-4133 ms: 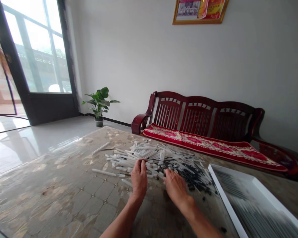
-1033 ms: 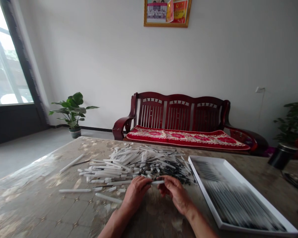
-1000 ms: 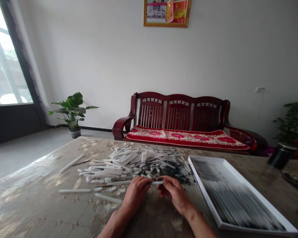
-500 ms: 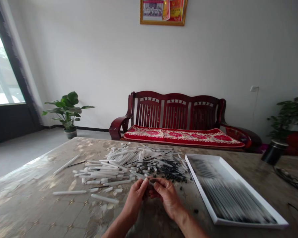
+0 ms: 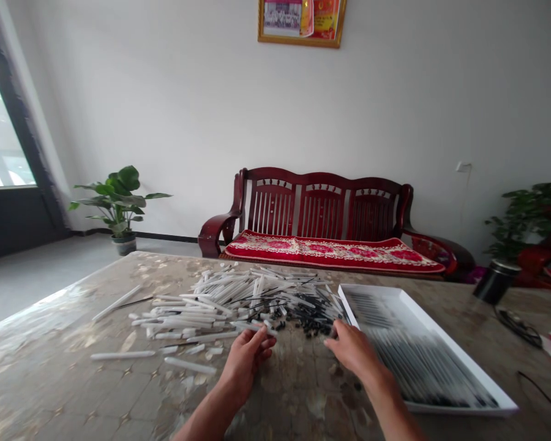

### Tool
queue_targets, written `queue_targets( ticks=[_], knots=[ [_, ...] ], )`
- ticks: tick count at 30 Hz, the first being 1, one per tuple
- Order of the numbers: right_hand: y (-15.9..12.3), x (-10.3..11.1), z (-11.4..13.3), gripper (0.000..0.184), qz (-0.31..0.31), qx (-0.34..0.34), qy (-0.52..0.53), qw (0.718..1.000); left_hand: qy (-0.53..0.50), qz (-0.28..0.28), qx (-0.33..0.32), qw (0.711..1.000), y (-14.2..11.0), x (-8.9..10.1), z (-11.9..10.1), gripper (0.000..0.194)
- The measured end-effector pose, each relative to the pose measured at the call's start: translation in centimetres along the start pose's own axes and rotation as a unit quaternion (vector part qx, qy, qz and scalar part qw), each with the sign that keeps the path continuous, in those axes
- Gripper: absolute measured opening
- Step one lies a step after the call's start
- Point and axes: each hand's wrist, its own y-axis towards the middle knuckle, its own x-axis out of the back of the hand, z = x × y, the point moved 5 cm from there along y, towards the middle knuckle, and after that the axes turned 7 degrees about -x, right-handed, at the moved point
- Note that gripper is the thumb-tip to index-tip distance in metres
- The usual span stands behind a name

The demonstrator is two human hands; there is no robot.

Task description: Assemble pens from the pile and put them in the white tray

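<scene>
My left hand (image 5: pixel 248 354) is closed, thumb against fingers, on a white pen barrel (image 5: pixel 267 329) whose end sticks out to the right. Much of that barrel is hidden or blends with the pile behind. My right hand (image 5: pixel 351 348) is by the small black caps (image 5: pixel 310 331), its thumb and fingertips a little apart at their right edge. Nothing shows clearly between those fingers. Beyond both hands lies a heap of white pen barrels (image 5: pixel 229 291), with dark refills (image 5: pixel 319 304) along its right side.
A white box (image 5: pixel 434 331) with rows of assembled-looking pens under a clear sheen stands right of my right arm. Single barrels (image 5: pixel 122 355) lie at left on the patterned table (image 5: pixel 59 392). A black cylinder (image 5: pixel 496 282) and cables (image 5: pixel 517 327) are at far right. A red wooden bench (image 5: pixel 324 202) stands behind.
My hands were together in front of the heap and have separated. The right has moved right to the black caps; the left has shifted slightly left. The view has turned a little.
</scene>
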Motion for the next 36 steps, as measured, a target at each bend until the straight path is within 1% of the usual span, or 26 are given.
queue_targets(
  ticks=[4, 6, 8, 10, 12, 13, 15, 18, 20, 21, 23, 25, 27, 33, 36],
  knots=[
    [-0.4, -1.0, -0.1, 0.008, 0.004, -0.002, -0.043, 0.999, -0.001, 0.006, -0.004, 1.0, 0.0, 0.1, 0.1, 0.031],
    [-0.5, -1.4, 0.3, 0.007, 0.006, 0.01, -0.056, 0.998, -0.008, 0.006, -0.004, 1.0, 0.0, 0.1, 0.0, 0.03],
    [-0.5, -1.7, 0.8, 0.01, 0.002, 0.023, -0.053, 0.998, -0.018, 0.006, -0.003, 1.0, 0.0, 0.0, -0.1, 0.027],
    [-0.5, -2.0, 1.6, 0.014, -0.004, 0.043, -0.011, 0.999, -0.027, 0.002, 0.001, 1.0, 0.0, -0.2, -0.1, 0.023],
    [-0.7, -2.4, 2.9, 0.016, -0.006, 0.071, 0.086, 0.994, -0.035, -0.005, 0.004, 0.999, 0.0, -0.2, 0.0, 0.019],
    [-0.9, -2.7, 3.6, 0.016, -0.004, 0.083, 0.148, 0.985, -0.039, -0.007, 0.004, 0.999, 0.0, -0.2, 0.1, 0.018],
    [-1.2, -3.6, 5.0, 0.014, 0.008, 0.088, 0.278, 0.956, -0.046, -0.007, 0.003, 0.999, 0.0, -0.3, 0.2, 0.016],
    [-1.8, -5.0, 6.5, 0.006, 0.035, 0.042, 0.439, 0.897, -0.05, 0.007, 0.005, 0.999, 0.0, -0.5, 0.6, 0.016],
    [-2.2, -5.6, 7.2, 0.009, 0.045, 0.012, 0.503, 0.863, -0.05, 0.02, 0.009, 0.999, -0.1, -0.6, 0.8, 0.016],
    [-2.4, -5.7, 7.5, 0.01, 0.046, 0.004, 0.522, 0.852, -0.05, 0.025, 0.01, 0.998, -0.1, -0.6, 0.9, 0.017],
    [-2.7, -5.7, 8.0, 0.013, 0.046, -0.001, 0.542, 0.839, -0.051, 0.032, 0.011, 0.998, -0.2, -0.7, 1.0, 0.017],
    [-2.9, -5.6, 8.2, 0.016, 0.042, -0.003, 0.547, 0.836, -0.051, 0.033, 0.01, 0.998, -0.3, -0.7, 1.0, 0.018],
    [-3.0, -5.6, 8.2, 0.018, 0.037, -0.001, 0.543, 0.839, -0.054, 0.032, 0.007, 0.998, -0.3, -0.7, 1.0, 0.019],
    [-2.9, -5.7, 7.7, 0.014, 0.022, 0.002, 0.525, 0.851, -0.067, 0.019, 0.007, 0.998, -0.3, -0.7, 0.8, 0.013],
    [-2.9, -5.6, 7.7, 0.013, 0.015, 0.004, 0.515, 0.857, -0.068, 0.02, 0.006, 0.997, -0.3, -0.8, 0.8, 0.013]
  ],
)
